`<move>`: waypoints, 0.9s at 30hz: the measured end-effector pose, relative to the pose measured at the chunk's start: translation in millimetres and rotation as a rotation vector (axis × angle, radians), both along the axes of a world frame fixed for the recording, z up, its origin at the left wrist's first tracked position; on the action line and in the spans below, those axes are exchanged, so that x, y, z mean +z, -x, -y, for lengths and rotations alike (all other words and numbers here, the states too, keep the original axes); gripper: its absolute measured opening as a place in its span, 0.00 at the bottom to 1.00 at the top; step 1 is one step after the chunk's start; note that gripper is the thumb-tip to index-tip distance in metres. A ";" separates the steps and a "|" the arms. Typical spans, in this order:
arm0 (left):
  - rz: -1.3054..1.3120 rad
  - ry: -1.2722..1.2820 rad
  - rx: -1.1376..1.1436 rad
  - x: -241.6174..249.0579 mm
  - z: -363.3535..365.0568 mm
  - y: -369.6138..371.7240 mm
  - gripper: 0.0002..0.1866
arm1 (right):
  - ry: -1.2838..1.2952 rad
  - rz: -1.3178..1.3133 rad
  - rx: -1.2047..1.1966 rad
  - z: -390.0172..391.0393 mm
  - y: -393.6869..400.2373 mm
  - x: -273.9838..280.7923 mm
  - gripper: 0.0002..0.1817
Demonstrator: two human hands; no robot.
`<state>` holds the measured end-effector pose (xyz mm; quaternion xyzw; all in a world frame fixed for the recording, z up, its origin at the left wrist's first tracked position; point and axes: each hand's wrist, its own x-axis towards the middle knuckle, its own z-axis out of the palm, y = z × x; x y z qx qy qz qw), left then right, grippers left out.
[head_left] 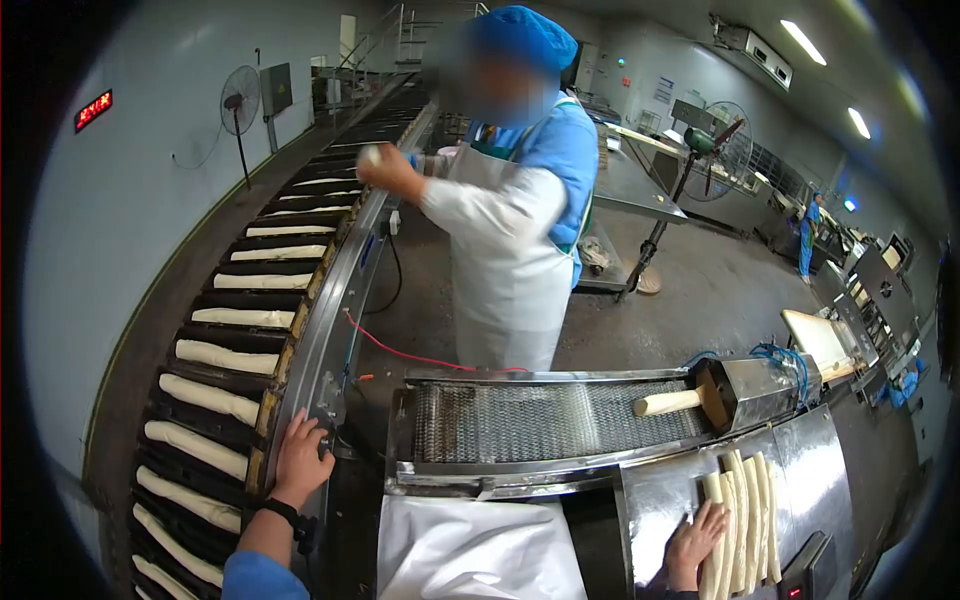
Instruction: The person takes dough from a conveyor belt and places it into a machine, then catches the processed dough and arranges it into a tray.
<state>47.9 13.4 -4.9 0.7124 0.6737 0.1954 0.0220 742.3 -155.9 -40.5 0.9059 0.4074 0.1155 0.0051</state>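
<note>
My left hand [303, 462] rests on the metal side rail [312, 395] of the tray conveyor, fingers spread and holding nothing. A dark watch band circles that wrist. Low on the right, my right hand [698, 538] lies with extended fingers against the nearest of several long pale dough strips [739, 525]. These strips lie side by side on a steel table [655, 500]. Beyond them, one dough roll [668, 402] sits on a mesh belt [540, 422], its right end at the opening of a metal machine [765, 392].
Dark trays [225, 300] with single dough strips run along the left. Across the mesh belt stands a co-worker [510, 230] in a white apron, hands raised over the trays. White sheeting [470, 550] lies before me. A red cable [415, 355] crosses behind the belt.
</note>
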 end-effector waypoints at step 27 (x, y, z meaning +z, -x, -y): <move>0.012 -0.034 0.003 3.0 -5.1 -2.6 0.19 | -0.067 -0.244 0.476 -208.1 106.7 12.2 0.48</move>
